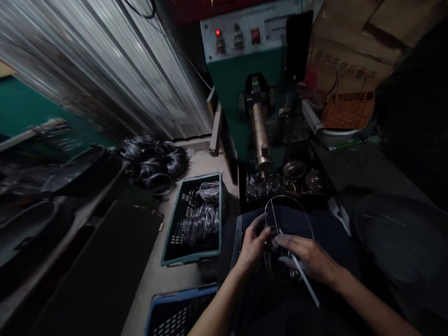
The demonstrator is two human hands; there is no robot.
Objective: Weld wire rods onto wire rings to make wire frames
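Observation:
Over my lap, both hands are at a round wire frame (304,210) with a thin crossbar. My left hand (252,243) pinches the near left side of its loop between thumb and fingers. My right hand (308,254) is closed at the near side of the frame, its fingertips close to my left thumb. A thin flat metal strip (305,278) slants out from under the right fingers toward my body. More wire pieces show darkly below the hands; how they join the frame is hidden.
Ahead stands a green machine (227,79) with a lit red lamp and a copper-coloured arm (261,133). Left of me are a green crate (167,242) holding wire pieces, a blue crate (152,305) and black wire coils (161,161). A wicker basket (348,110) sits at right.

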